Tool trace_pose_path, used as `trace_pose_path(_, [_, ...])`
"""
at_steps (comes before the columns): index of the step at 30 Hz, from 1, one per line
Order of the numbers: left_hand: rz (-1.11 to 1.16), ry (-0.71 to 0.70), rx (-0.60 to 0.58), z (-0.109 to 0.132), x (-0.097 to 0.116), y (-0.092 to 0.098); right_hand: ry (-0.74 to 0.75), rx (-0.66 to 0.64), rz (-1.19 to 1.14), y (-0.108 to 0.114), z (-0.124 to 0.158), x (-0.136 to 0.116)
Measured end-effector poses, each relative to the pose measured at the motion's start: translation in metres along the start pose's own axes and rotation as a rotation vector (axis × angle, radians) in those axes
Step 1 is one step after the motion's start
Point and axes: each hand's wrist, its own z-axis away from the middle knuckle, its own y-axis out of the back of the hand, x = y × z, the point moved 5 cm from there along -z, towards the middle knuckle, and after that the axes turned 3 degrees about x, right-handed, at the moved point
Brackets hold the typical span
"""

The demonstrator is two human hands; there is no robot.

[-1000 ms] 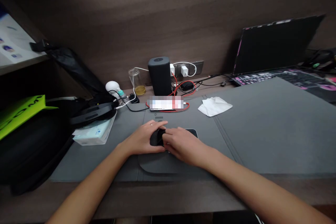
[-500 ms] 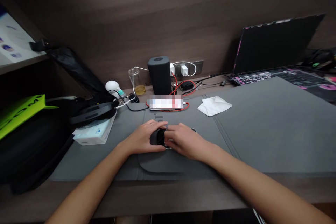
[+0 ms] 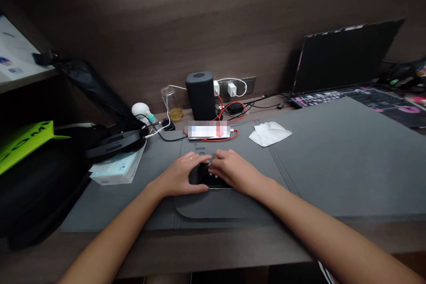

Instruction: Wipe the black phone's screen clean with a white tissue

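A flat black phone-like device (image 3: pixel 208 176) lies on the grey desk mat (image 3: pixel 333 164), just beyond a darker rounded pad (image 3: pixel 213 204). My left hand (image 3: pixel 181 174), a ring on one finger, curls over the device's left end. My right hand (image 3: pixel 233 169) lies over its right part, fingers bent and pressed against its top edge. Both hands hold the device between them; most of it is hidden under my fingers.
Behind stand a black cylindrical speaker (image 3: pixel 200 95), a glass jar (image 3: pixel 170 103), chargers with red and white cables (image 3: pixel 229 113) and a second phone (image 3: pixel 209 131). A white tissue (image 3: pixel 270 134) lies to the right, an open laptop (image 3: pixel 349 71) far right, bags and a tissue pack (image 3: pixel 116 168) at left.
My right hand has slid up and left over the device, covering its right end that showed before. The left hand has barely moved. The view has shifted slightly.
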Motion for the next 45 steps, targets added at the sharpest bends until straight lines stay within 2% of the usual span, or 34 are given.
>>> trace_pose_path(3, [-0.005,0.001,0.003,0.0,0.0,0.0,-0.043,0.04,0.046,-0.002,-0.001,0.003])
trace_pose_path(8, [0.002,0.003,0.02,0.0,0.0,0.001,0.12,0.028,-0.02,-0.014,-0.006,-0.016])
trace_pose_path(12, [-0.012,0.015,0.023,0.001,-0.002,0.0,-0.03,0.036,0.066,-0.008,-0.007,-0.001])
trace_pose_path(15, [-0.024,0.009,0.026,0.001,-0.002,0.0,-0.047,0.029,0.083,-0.004,-0.004,0.002])
trace_pose_path(20, [-0.096,-0.06,0.033,0.001,0.006,0.001,0.191,-0.051,-0.099,0.009,0.008,-0.003])
trace_pose_path(24, [-0.163,-0.112,0.044,-0.001,0.012,0.002,0.31,-0.107,-0.102,0.024,0.02,0.012])
trace_pose_path(30, [-0.168,-0.09,0.074,-0.005,0.018,0.001,0.269,-0.047,-0.044,0.025,0.032,0.021])
trace_pose_path(36, [-0.148,-0.045,0.083,-0.009,0.017,-0.002,0.233,-0.12,-0.11,0.024,0.04,0.025])
trace_pose_path(42, [-0.23,0.013,0.056,-0.03,0.016,-0.002,0.127,-0.143,-0.135,0.031,0.04,0.042])
trace_pose_path(45, [-0.243,-0.004,0.068,-0.036,0.02,-0.004,0.092,-0.141,-0.138,0.035,0.04,0.049])
